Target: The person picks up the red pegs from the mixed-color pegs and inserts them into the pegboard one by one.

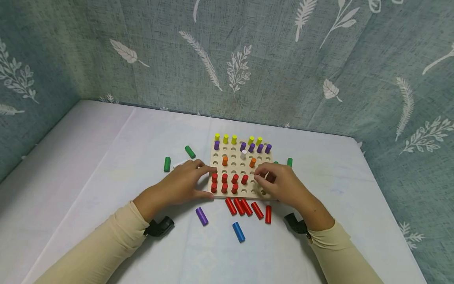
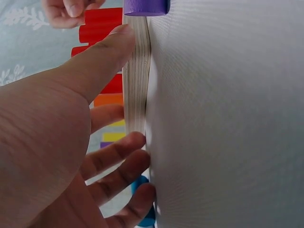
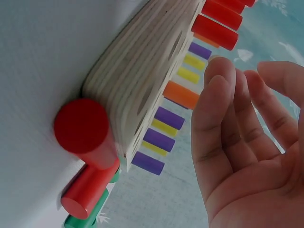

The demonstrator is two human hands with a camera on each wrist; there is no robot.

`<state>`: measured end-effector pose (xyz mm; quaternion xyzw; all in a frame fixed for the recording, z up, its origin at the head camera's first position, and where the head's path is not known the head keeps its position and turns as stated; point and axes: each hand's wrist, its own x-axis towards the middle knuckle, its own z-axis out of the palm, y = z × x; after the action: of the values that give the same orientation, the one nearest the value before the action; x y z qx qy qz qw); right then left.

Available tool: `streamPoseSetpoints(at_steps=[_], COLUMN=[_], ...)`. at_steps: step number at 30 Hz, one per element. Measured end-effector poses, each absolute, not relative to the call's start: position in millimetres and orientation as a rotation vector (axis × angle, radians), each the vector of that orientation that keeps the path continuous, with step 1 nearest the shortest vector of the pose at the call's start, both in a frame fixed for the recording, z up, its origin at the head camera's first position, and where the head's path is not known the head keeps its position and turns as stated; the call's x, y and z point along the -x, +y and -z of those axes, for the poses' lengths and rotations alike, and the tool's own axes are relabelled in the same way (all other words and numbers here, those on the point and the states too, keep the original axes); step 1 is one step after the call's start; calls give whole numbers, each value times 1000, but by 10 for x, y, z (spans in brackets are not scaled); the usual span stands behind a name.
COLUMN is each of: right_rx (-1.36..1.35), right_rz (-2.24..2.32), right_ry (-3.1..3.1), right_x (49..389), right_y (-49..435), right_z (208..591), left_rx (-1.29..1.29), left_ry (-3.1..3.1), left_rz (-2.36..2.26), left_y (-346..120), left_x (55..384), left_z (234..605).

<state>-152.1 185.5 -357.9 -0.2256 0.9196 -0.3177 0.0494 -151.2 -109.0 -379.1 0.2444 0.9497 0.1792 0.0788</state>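
A wooden peg board carries upright red pegs in two rows at its front left. Yellow pegs and purple pegs stand toward its back, with a white peg and two orange pegs between. My left hand rests at the board's left side, thumb and fingertips touching its edge. Over the right part of the board hovers my right hand, fingers bent. Nothing shows between its thumb and fingers in the right wrist view.
Several loose red pegs lie before the board, with a purple peg and a blue peg nearer. Green pegs lie on both sides. Behind my left fingers sits another blue piece. A patterned cloth hangs behind.
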Motion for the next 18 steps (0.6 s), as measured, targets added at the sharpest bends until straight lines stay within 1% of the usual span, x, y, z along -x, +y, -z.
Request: streamPoseSetpoints(at_steps=[9, 18], right_rx=[704, 710], right_rz=[1007, 952], right_ry=[2748, 2725], right_x=[1516, 1512], right_y=[1877, 1855], right_z=[3547, 3567], left_rx=[-745, -708], left_ry=[2845, 2855], left_rz=[-534, -520], left_y=[-1086, -1076], left_x=[1519, 1503], left_z=[3796, 3804])
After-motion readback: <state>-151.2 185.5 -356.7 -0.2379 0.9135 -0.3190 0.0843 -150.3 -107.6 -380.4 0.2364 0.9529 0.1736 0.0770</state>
